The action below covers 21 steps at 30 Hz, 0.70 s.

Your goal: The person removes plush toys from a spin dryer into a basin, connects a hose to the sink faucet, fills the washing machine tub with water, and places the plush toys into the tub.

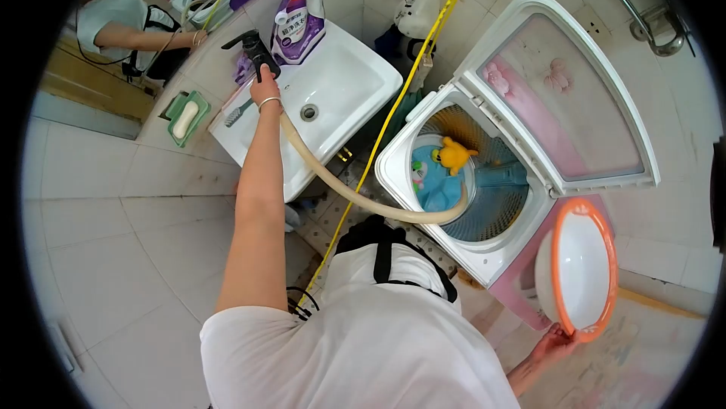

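Observation:
My left hand (265, 90) is closed around the lower part of a black faucet (259, 50) at the back of the white sink (352, 57). From below this hand a beige hose (344, 191) runs across to the open washing machine (393, 171), its end inside the tub. In the tub lie an orange plush toy (455, 155) and something blue (439, 182), water or cloth, with smaller coloured items. My right hand (553, 346) grips the orange rim of a white basin (586, 269), tilted on its side beside the machine.
The machine's lid (575, 114) stands raised against the wall. A yellow cord (389, 118) hangs between sink and machine. A purple detergent bag (300, 23) and a toothbrush (240, 112) are on the sink. A green soap dish (185, 118) is on the wall below the mirror (128, 38).

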Available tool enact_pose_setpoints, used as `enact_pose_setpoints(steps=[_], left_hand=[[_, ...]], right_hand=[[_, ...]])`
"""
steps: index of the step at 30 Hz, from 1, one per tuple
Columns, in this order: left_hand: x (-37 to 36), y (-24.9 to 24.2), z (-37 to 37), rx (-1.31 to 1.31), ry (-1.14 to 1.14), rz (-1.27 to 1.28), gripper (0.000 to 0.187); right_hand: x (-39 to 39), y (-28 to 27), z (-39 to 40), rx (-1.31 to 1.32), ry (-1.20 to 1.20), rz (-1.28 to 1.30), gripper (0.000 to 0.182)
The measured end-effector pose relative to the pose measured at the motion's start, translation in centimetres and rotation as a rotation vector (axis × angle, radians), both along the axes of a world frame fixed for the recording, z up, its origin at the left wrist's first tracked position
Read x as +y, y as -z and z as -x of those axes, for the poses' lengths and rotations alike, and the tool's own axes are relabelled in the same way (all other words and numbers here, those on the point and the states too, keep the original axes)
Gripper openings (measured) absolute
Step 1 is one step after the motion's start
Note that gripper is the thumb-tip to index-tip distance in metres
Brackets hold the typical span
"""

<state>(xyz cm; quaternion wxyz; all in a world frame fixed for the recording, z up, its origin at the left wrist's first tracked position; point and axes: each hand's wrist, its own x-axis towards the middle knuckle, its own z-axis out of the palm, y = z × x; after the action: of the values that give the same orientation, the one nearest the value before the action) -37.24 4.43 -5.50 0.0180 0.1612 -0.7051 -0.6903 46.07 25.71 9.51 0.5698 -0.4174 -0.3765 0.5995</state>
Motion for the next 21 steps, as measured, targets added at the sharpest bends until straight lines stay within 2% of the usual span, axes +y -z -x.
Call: enact_pose_setpoints(steps=[1,4,5,8,10,11,15,16,17,19,21], left_hand=[[-0.1,0.1,-0.2,-0.006,-0.006,-0.005,0.044],[0.1,-0.2,-0.2,-0.018,-0.011,-0.012,0.044],[0.0,-0.2,-0.2,-0.019,-0.008,-0.003,0.044],[0.1,-0.5,-0.4,-0.021,-0.012,0.003,0.044],[0.1,-0.3,-0.4,-0.023,-0.016,0.003,0.044],[0.1,-0.1,-0.3,-0.025,-0.011,0.024,0.044],[-0.3,0.7,0.4,-0.004,0.01,0.075,0.048],[-0.6,2.5,1.8,0.02,0.0,0.197,0.052],[-0.4,0.6,0.6,-0.062,0.015,0.182,0.054],[-0.5,3.2,2.1,0.103,-0.038,0.156,0.046],[-0.5,3.9,2.5,0.114,-0.05,0.147,0.046]], right_hand=[[-1.0,-2.0,1.8,-0.006,-0.006,-0.005,0.031],[-5.1,-6.9,10.1,-0.114,0.23,0.035,0.05],[-6.0,-7.6,11.1,-0.119,0.228,0.028,0.05],[-7.4,-8.8,13.3,-0.053,0.101,0.123,0.052],[-7.5,-9.1,15.3,0.072,-0.151,0.237,0.055],[-7.4,-8.9,16.8,0.073,-0.152,0.232,0.055],[-4.9,-7.3,24.7,0.173,-0.698,0.06,0.055],[-4.6,-7.5,27.2,0.112,-0.723,-0.004,0.055],[-4.5,-7.9,30.0,0.051,-0.748,-0.07,0.056],[-4.3,-8.7,35.4,-0.045,-0.738,-0.132,0.051],[-3.0,-9.0,40.3,-0.134,-0.855,-0.2,0.044]])
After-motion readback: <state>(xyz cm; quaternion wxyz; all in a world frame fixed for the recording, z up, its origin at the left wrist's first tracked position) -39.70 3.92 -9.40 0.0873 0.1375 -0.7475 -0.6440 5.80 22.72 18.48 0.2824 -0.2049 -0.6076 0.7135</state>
